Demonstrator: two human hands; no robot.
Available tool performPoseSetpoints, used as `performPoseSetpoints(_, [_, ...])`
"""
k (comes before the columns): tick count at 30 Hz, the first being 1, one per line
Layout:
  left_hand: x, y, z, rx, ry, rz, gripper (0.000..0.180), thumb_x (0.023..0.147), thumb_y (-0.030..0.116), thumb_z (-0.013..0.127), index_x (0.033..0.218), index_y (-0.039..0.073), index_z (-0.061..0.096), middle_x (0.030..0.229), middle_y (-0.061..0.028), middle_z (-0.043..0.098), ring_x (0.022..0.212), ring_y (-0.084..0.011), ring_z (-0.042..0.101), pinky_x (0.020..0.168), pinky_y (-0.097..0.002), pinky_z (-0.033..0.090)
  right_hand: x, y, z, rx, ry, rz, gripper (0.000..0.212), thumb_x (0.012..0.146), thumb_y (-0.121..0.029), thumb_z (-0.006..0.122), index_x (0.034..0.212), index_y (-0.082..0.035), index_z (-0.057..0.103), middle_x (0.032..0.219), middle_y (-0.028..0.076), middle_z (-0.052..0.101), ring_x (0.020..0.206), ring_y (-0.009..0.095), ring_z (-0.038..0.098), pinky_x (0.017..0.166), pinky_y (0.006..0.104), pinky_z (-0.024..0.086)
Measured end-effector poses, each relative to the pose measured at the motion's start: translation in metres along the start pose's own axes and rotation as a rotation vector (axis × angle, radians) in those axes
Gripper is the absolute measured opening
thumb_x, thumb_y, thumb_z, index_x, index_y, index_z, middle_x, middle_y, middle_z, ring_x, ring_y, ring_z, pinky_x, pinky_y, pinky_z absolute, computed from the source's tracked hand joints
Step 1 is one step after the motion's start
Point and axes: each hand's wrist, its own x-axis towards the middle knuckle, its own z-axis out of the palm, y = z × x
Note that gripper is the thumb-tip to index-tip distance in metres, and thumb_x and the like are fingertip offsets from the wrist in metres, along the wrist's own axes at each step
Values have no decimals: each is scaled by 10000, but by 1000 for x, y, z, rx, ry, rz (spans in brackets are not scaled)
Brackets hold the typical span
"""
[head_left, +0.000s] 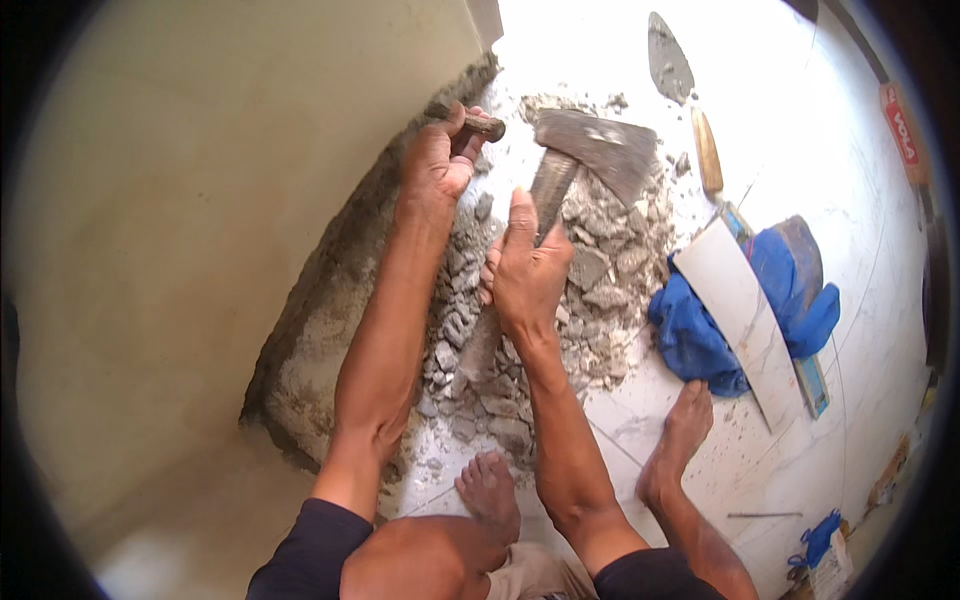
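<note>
My left hand (437,160) is closed round a short, dust-covered metal chisel (486,127) at the broken lower edge of the wall (335,255). The chisel's blunt end points right, and its other end meets the rough edge, partly hidden by my fingers. In my right hand (532,265) is an axe (600,150), gripped round its handle with the thumb lying along it. The axe head is slightly blurred; its blunt back faces the chisel, a short gap apart. Broken grey rubble (590,267) lies beneath both hands.
A pointed trowel (670,65) with a wooden handle lies at the far right. Nearer are a blue cloth (690,335), a white tile strip (740,310) over it, and a bluish bar (813,385). My bare feet (490,495) stand beside the rubble. A thin rod (765,515) lies at lower right.
</note>
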Motion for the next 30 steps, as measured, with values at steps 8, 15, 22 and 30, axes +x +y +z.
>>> performPoseSetpoints(8, [-15,-8,-11,171,-63,129,204,897,60,674,1008,-96,604,963,-214,673,861,-292,672,810,-413,600,-23,0,-24,275,-32,354,369,1027,-367,487,784,-107,388,489,-28,365,339,70,355,286,242,297])
performPoseSetpoints(15, [-14,-5,-3,139,-37,157,235,902,52,666,1061,-90,569,978,-214,669,880,-303,674,835,-460,582,-33,-5,-28,280,-91,276,362,1012,-396,515,805,-118,408,499,-20,390,349,76,377,289,244,321])
performPoseSetpoints(22, [-15,-5,3,90,-70,89,245,895,42,670,1073,-81,555,990,-218,662,886,-316,670,852,-469,578,-9,27,-26,-105,535,-718,416,992,-474,512,812,-99,479,513,-31,449,351,87,401,298,258,358])
performPoseSetpoints(30, [-7,9,-15,48,-80,67,198,890,65,671,1003,-67,574,931,-191,664,892,-298,655,874,-440,557,-35,2,-3,413,102,7,415,1006,-455,484,797,-99,444,474,-29,385,340,75,404,277,261,353])
